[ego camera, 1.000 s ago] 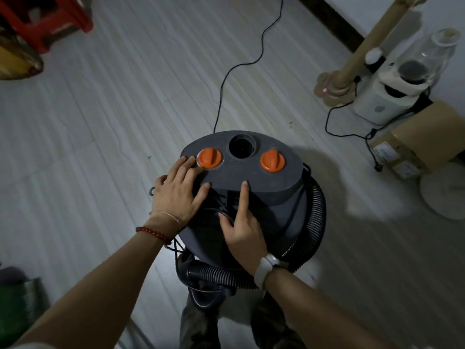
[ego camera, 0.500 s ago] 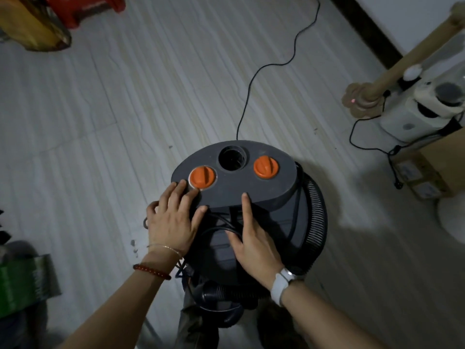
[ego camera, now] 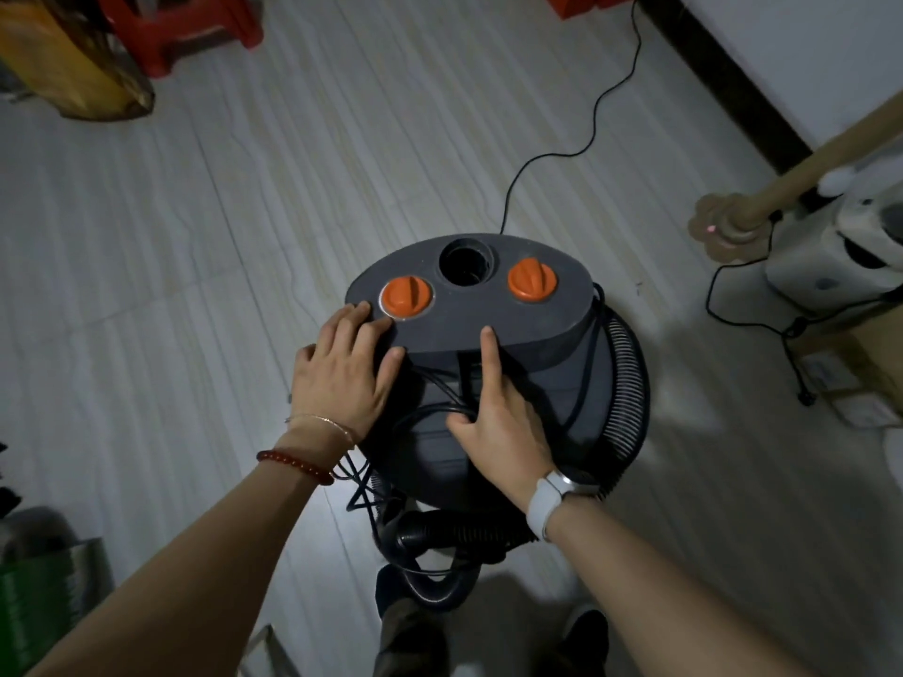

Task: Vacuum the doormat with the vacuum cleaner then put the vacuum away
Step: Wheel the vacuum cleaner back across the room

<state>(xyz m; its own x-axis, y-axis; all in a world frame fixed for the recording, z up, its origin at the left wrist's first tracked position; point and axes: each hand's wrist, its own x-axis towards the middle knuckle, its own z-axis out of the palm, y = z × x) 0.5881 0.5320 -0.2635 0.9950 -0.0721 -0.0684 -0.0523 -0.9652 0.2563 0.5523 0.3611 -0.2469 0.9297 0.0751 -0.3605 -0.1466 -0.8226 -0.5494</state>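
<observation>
A dark grey canister vacuum cleaner (ego camera: 527, 315) stands on the pale floor in front of me, with two orange knobs and a round hole on its top. Its ribbed black hose (ego camera: 628, 383) is coiled around the body and loops below at my feet. My left hand (ego camera: 342, 373) rests flat on the top's left edge, fingers straight beside the left orange knob (ego camera: 406, 296). My right hand (ego camera: 498, 417) lies on the body, index finger stretched onto the top plate, the other fingers over the black power cord (ego camera: 430, 412). No doormat is in view.
The cord (ego camera: 586, 139) trails across the floor toward the far wall. A beige pole on a base (ego camera: 723, 232), a white appliance (ego camera: 830, 256) and a cardboard box (ego camera: 850, 364) stand at the right. A red stool (ego camera: 185, 31) and a yellow bag (ego camera: 73, 75) are at the far left.
The view has shifted so the vacuum sits lower and farther right in frame. Both hands keep the same places on the vacuum's top.
</observation>
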